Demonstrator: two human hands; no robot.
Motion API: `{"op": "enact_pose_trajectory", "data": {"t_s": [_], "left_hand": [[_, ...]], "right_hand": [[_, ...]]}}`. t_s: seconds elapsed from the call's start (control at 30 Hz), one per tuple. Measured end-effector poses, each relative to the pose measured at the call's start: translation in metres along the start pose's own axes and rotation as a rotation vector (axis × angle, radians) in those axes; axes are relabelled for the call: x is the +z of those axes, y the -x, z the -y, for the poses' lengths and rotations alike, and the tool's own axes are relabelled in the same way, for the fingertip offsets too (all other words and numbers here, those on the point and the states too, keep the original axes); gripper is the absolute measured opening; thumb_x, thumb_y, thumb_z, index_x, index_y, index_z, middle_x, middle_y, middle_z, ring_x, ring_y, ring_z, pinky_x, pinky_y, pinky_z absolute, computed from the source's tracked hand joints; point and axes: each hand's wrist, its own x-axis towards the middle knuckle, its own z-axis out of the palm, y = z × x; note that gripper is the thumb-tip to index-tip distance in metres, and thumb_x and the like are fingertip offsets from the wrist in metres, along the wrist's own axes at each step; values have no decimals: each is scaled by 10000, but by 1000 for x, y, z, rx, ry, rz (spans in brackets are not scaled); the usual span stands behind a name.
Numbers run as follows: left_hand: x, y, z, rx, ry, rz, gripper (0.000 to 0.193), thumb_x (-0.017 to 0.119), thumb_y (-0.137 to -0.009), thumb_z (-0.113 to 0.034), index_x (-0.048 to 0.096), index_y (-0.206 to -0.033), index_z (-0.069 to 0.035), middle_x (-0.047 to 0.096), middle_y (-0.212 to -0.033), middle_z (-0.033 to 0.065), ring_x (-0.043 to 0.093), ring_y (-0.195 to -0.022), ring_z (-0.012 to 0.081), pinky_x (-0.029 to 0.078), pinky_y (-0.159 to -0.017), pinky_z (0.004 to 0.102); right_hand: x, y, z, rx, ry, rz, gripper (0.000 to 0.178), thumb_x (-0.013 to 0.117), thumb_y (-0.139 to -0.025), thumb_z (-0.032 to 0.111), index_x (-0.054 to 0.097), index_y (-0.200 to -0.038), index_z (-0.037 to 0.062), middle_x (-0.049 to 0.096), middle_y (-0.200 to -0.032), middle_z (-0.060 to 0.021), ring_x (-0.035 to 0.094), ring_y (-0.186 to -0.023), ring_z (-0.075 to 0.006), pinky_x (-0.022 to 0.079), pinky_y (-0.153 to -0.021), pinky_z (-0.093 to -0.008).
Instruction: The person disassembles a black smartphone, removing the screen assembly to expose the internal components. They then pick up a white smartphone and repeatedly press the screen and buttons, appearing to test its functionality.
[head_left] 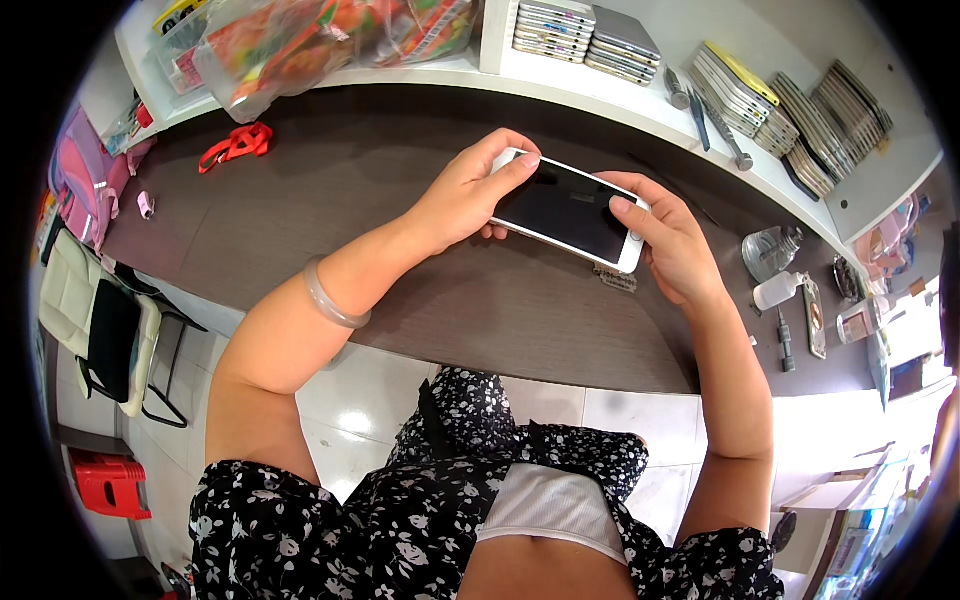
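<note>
A white smartphone [565, 210] with a dark screen is held sideways above the dark wooden desk [330, 200]. My left hand [468, 195] grips its left end, fingers curled over the top edge. My right hand [672, 245] holds the right end, with the thumb resting on the screen near the round button. A pale bangle [330, 298] circles my left wrist. A small dark toothed part [615, 279] lies on the desk just under the phone.
Stacks of phones [585, 30] and phone panels [790, 110] lie on the white shelf behind. Screwdrivers [715, 120], a glass bottle [770, 250], a white squeeze bottle [778, 290], a red strap [235, 145], plastic bags [300, 40]; a chair [100, 330] and red stool [110, 485] at left.
</note>
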Motion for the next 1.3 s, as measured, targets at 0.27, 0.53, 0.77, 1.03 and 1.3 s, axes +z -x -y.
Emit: {"op": "enact_pose_trajectory", "data": {"t_s": [0.27, 0.53, 0.77, 1.03, 1.3], "left_hand": [[1, 0, 2, 86, -95, 20, 362, 703, -889, -275, 501, -1138, -105, 578, -757, -20, 479, -486, 26, 381, -408, 173], [1, -1, 2, 137, -127, 17, 410, 736, -863, -262, 493, -1149, -97, 590, -780, -17, 480, -496, 21, 389, -420, 167], [1, 0, 2, 91, -89, 8, 263, 552, -986, -309, 494, -1137, -103, 565, -708, -16, 492, -473, 36, 372, -402, 181], [1, 0, 2, 65, -47, 14, 248, 481, -1017, -329, 500, -1126, -107, 551, -694, -21, 482, -458, 38, 356, -389, 184], [1, -1, 3, 65, -79, 0, 239, 513, -1005, -318, 503, -1124, -111, 558, -705, -26, 487, -467, 35, 362, -392, 185]], "right_hand": [[1, 1, 0, -81, 85, 41, 392, 672, -896, 108, 558, -1251, -11, 658, -1045, -66, 614, -904, -91, 509, -796, -241], [0, 0, -2, -78, 78, 36, 356, 642, -926, 128, 563, -1249, 1, 661, -1018, -53, 618, -868, -80, 514, -743, -231], [0, 0, -2, -20, 64, 12, 335, 622, -946, 158, 570, -1244, 14, 658, -971, -37, 618, -810, -67, 518, -677, -228], [0, 1, -2, -81, 113, 35, 367, 660, -923, 167, 571, -1235, -4, 659, -992, -45, 605, -858, -75, 504, -731, -234], [0, 1, -2, -92, 146, 40, 373, 668, -917, 164, 575, -1233, -12, 662, -1010, -51, 603, -883, -80, 495, -775, -236]]}}
